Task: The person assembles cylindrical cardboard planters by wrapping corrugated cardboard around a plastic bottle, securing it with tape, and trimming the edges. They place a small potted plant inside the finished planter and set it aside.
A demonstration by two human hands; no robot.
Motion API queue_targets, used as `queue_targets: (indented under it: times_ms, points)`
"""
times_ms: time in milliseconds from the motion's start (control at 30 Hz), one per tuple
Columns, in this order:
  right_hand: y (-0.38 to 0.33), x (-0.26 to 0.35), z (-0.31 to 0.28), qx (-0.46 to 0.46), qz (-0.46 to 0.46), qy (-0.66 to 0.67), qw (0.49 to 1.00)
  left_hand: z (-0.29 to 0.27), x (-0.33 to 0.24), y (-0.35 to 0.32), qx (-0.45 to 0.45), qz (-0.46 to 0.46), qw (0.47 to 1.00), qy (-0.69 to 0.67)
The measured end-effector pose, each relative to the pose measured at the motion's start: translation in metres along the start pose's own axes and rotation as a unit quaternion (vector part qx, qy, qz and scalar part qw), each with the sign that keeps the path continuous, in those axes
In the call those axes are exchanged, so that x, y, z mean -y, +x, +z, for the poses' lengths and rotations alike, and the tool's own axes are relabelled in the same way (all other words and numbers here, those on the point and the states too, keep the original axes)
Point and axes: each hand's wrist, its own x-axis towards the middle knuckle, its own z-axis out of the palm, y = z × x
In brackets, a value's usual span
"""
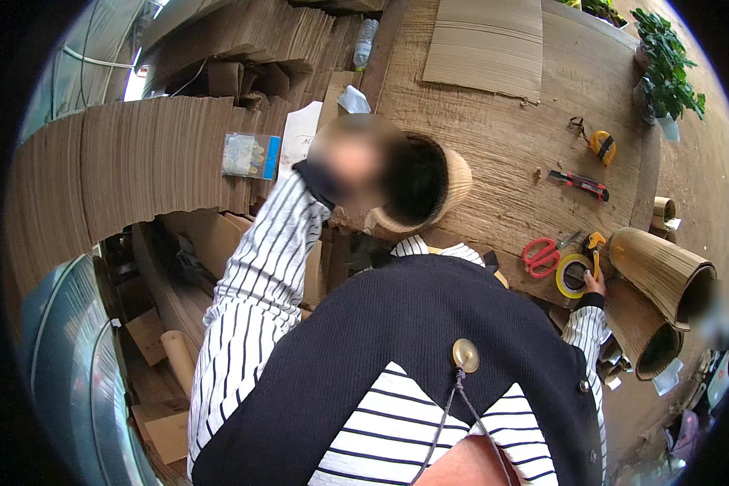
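My left hand [355, 162] reaches over the table at the rim of a rolled corrugated cardboard tube [459, 185]. A blur covers that hand, so its fingers cannot be made out. The tube stands with its dark hollow facing up. At the table's near right edge, my right hand [595, 285] is closed around the lower end of a yellow and black tool [597, 253], whose exact kind I cannot tell. Just left of it lies a roll of yellow tape [560, 279], and beside that red-handled scissors [541, 257].
A red and black utility knife [579, 185] and a yellow tape measure [603, 147] lie farther back. Flat cardboard [484, 49] covers the far table. More cardboard tubes [656, 267] stand at right, near a potted plant [668, 69]. Stacked cardboard [138, 158] fills the left.
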Motion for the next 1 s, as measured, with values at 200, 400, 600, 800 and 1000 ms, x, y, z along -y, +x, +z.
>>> queue_targets:
  times_ms: [200, 400, 600, 800, 1000]
  points:
    - [-0.081, 0.108, 0.042, -0.156, -0.175, -0.424, 0.875, 0.019, 0.002, 0.015, -0.078, 0.088, 0.993, 0.015]
    - [-0.152, 0.166, 0.115, -0.048, -0.298, -0.438, 0.847, -0.015, -0.024, 0.048, -0.129, 0.187, 0.969, -0.099]
    - [-0.157, 0.107, 0.152, 0.036, -0.100, -0.464, 0.880, -0.018, -0.033, 0.063, -0.146, 0.263, 0.951, -0.070]
    - [-0.147, 0.099, 0.170, -0.110, 0.015, -0.369, 0.923, -0.035, -0.043, 0.038, -0.154, 0.225, 0.960, 0.057]
    - [-0.138, 0.101, 0.206, -0.167, 0.061, -0.372, 0.911, 0.015, -0.009, 0.027, -0.115, -0.010, 0.976, -0.185]
